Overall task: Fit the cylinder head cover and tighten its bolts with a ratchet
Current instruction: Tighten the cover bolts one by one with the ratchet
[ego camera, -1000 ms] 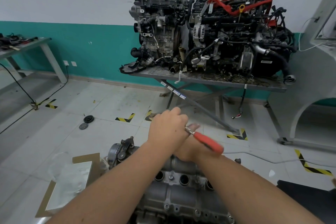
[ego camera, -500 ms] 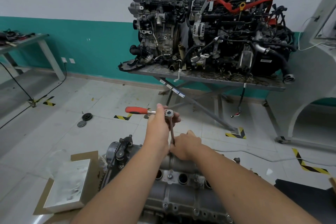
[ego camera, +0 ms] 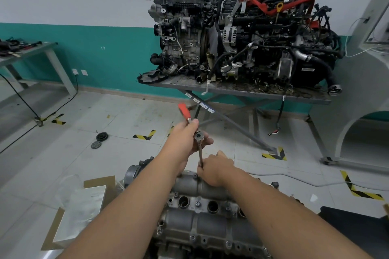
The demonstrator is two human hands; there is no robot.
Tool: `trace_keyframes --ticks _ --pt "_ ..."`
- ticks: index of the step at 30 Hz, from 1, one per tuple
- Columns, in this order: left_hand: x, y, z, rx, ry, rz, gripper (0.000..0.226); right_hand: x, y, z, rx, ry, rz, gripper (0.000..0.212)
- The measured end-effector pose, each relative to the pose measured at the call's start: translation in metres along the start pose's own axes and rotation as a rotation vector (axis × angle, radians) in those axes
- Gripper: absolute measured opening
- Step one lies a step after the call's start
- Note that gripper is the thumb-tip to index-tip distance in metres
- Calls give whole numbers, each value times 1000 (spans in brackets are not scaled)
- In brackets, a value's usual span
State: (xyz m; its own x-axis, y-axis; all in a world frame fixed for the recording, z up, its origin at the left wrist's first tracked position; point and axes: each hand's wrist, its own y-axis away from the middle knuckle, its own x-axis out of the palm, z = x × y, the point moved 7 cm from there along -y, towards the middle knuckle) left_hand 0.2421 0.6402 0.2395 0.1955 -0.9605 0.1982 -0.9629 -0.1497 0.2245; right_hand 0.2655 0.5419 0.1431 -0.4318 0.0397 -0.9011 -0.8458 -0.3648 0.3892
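Left hand [ego camera: 185, 139] grips ratchet [ego camera: 190, 123] at cylinder head cover [ego camera: 202, 187] far edge.

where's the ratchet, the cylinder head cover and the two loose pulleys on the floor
ratchet [ego camera: 198, 136], head view, on its round drive head
cylinder head cover [ego camera: 207, 224], head view, on its lower ribbed face
pulleys [ego camera: 101, 137], head view, on the farther black disc
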Motion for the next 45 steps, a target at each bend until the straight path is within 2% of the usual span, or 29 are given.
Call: trace_keyframes --ticks 2,5,7,9,10,13,15,17,19,20,22,24,26,29,33,36,39,42,45 --pt "6 -1 -11 -8 -199 4 21 -1 2 1 1 4 15 41" --pt "23 5 -29 99 -748 97 24 -2 4 2 -20 30 5 34" --pt "36 9 -36 291 -1222 139 21 -2 7 0 -24 14 -14 31" --pt "43 16 -35 538 -1502 114 22 -2 5 -1 -34 -15 -33 32" --pt "43 21 -33 644 -1506 86 25 -4 5 1 -41 -26 -68 32" --pt "32 34 -23 889 -1258 -50 32 -15 7 8 -44 -74 -168 21" --pt "23 38 -12 918 -1085 -141 38 -10 10 8 -79 -154 -97 31" --pt "19 35 4 769 -826 -112 42 -5 11 -1 -77 -344 -65 42" --pt "18 30 22 466 -353 -85 28 -7 9 -9 -17 -433 -123 43" --pt "19 28 30 361 -139 -110 23 -3 8 -9 19 -437 -67 38" --pt "20 26 33 311 1 -194 38 -2 9 -7 114 -334 18 29" --pt "16 17 34 196 194 -232 51 -4 8 -3 101 -200 47 32" --pt "9 6 28 108 339 -231 44 -5 6 0 62 -94 29 36" --pt "1 -1 18 60 197 -153 30 -3 4 -1 37 -52 6 38" --pt "3 1 8 9 12 1 25 -2 2 -1 21 8 16 39" --pt "4 -3 -3 -57 -104 -2 17 -3 5 1 15 13 19 40" --pt "11 -2 -12 -84 -326 0 12 -3 5 0 12 7 16 41" --pt "22 -2 -26 37 -776 49 20 -3 7 1 -7 21 7 40" --pt "43 4 -36 384 -1481 87 20 -2 7 -1 -19 -5 -15 32"
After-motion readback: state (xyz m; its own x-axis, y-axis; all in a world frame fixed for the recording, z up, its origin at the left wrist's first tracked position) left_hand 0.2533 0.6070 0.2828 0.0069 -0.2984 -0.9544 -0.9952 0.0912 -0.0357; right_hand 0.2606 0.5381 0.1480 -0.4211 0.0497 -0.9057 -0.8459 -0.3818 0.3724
